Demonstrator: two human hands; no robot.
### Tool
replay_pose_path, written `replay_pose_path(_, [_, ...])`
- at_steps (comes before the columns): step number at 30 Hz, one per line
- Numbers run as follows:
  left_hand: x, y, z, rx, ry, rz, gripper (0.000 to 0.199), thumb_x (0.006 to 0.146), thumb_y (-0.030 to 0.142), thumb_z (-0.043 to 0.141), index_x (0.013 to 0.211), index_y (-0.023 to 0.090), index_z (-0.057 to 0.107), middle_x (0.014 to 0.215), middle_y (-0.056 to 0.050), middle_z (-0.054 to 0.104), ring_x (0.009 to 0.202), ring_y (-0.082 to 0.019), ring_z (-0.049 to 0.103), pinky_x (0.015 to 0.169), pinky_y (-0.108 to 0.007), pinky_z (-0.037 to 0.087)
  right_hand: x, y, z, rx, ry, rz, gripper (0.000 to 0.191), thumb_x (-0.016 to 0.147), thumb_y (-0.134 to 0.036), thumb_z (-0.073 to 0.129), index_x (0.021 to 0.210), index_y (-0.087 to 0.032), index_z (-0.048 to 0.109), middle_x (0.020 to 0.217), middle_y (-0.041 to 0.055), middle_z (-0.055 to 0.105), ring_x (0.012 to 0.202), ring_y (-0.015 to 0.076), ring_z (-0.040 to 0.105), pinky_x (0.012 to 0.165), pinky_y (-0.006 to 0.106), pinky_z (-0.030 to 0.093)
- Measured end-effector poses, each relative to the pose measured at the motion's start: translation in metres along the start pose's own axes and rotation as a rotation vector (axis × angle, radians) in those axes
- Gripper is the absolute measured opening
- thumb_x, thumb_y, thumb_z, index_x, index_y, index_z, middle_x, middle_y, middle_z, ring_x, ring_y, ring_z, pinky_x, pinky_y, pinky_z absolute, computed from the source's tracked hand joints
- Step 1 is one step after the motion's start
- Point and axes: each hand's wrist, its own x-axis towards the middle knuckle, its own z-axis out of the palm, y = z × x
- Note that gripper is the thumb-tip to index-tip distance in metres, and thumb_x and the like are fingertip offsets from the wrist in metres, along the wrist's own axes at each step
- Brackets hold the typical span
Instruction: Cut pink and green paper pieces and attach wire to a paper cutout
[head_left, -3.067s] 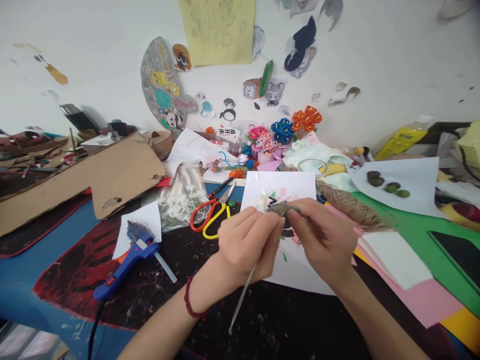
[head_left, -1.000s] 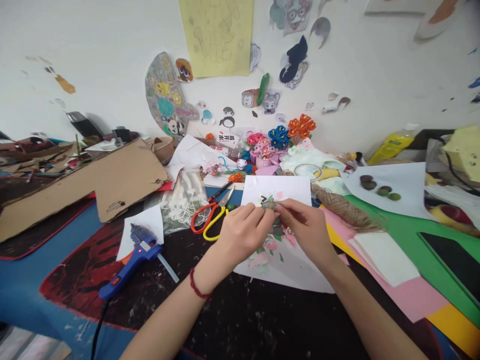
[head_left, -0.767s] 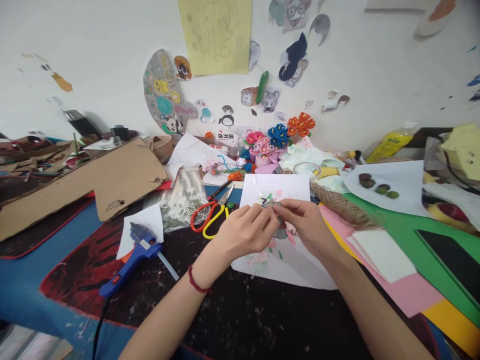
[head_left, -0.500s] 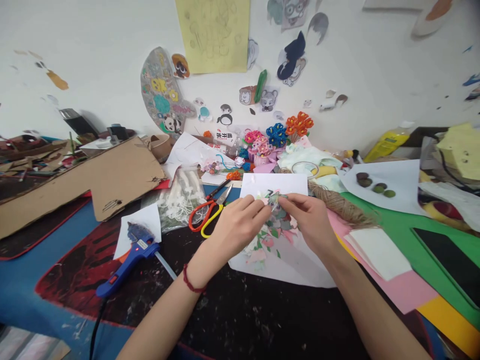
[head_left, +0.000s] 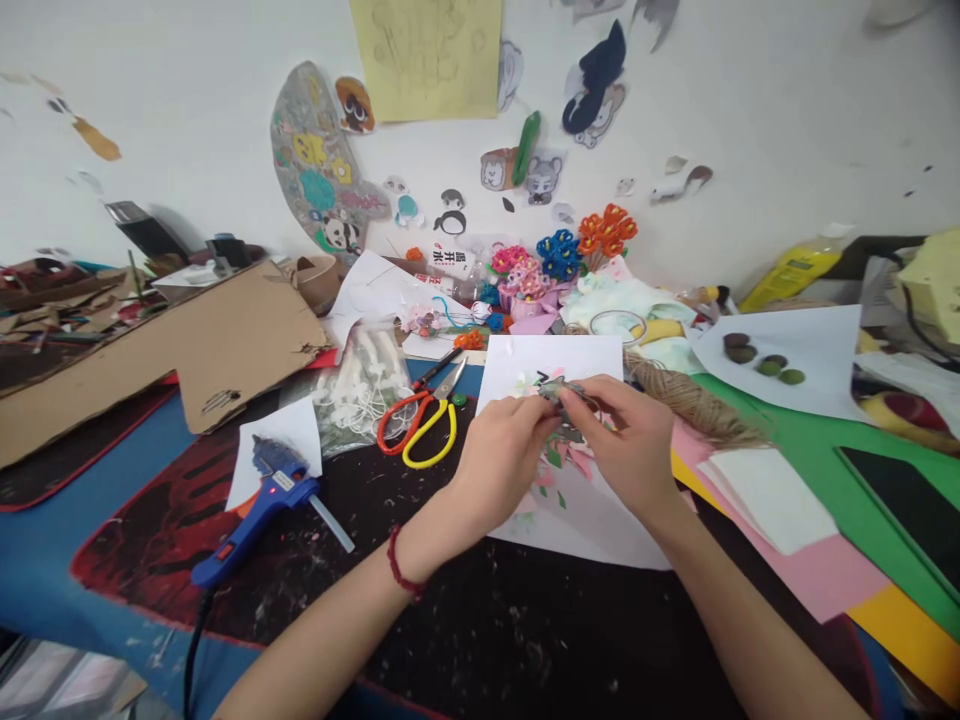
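Note:
My left hand (head_left: 506,445) and my right hand (head_left: 630,430) meet over a white paper sheet (head_left: 600,520). Between their fingertips is a small grey-green leaf-like piece (head_left: 559,390), pinched from both sides; its lower part is hidden by the fingers. Beneath them, pink and green paper scraps (head_left: 551,480) lie scattered on the sheet. To the left of my left hand rest scissors (head_left: 431,435) with one red and one yellow handle, their blades pointing away from me.
A blue glue gun (head_left: 259,520) lies at left on a dark mat, its cord trailing forward. Behind it are a cardboard piece (head_left: 232,350) and a bag of white strings (head_left: 364,390). Twine (head_left: 686,405), coloured sheets (head_left: 810,575) and a phone (head_left: 907,505) are at right.
My hands have drawn closer together, and the left fingers have turned inward around the grey-green piece. The view has shifted slightly; the scissors and glue gun stay put.

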Motion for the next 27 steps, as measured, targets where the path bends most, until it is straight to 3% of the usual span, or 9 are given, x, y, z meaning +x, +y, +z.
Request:
replay_pose_path(5, [-0.001,-0.003,-0.001,-0.481,-0.065,-0.228,0.015,0.095,0.024,0.044,0.082,0.019,0.049,0.064,0.004,0.058,0.058,-0.008,0.055,0.060,-0.021,0.042,0.000,0.014,0.004,-0.002,-0.069,0.034,0.011,0.090,-0.027,0.059,0.085,-0.019,0.065,0.079,0.0017,0.064,0.072,0.0143,0.056,0.063,0.028,0.042])
replay_pose_path(7, [-0.001,-0.006,0.001,-0.553,-0.064,-0.276,0.015,0.095,0.027,0.044,0.082,0.019,0.048,0.059,0.006,0.050,0.053,-0.007,0.048,0.054,-0.019,0.038,-0.001,0.018,0.006,-0.052,-0.075,0.013,0.013,0.090,-0.027,0.059,0.082,-0.019,0.064,0.076,0.0011,0.063,0.069,0.0135,0.054,0.063,0.028,0.041])
replay_pose_path(12, [-0.004,-0.013,0.012,-0.525,0.046,-0.303,0.016,0.094,0.030,0.046,0.083,0.020,0.049,0.059,0.007,0.039,0.053,-0.006,0.034,0.049,-0.019,0.027,-0.003,0.021,0.009,-0.129,-0.072,-0.022,0.015,0.091,-0.027,0.057,0.080,-0.018,0.063,0.070,-0.0010,0.060,0.063,0.0112,0.049,0.059,0.026,0.038])
replay_pose_path(20, [-0.003,-0.011,0.009,-0.471,-0.036,-0.288,0.023,0.095,0.032,0.045,0.079,0.018,0.054,0.055,0.005,0.050,0.049,-0.006,0.041,0.052,-0.019,0.033,-0.003,0.018,0.008,-0.125,-0.060,-0.018,0.018,0.091,-0.025,0.056,0.074,-0.019,0.060,0.067,-0.0020,0.057,0.061,0.0105,0.047,0.058,0.025,0.037])
replay_pose_path(27, [-0.004,-0.008,0.007,-0.461,0.044,-0.265,0.023,0.093,0.030,0.049,0.075,0.017,0.054,0.056,0.005,0.044,0.051,-0.006,0.038,0.051,-0.020,0.031,-0.002,0.016,0.007,-0.156,-0.056,-0.117,0.016,0.091,-0.019,0.056,0.075,-0.018,0.058,0.069,-0.0003,0.058,0.063,0.0110,0.050,0.060,0.026,0.039])
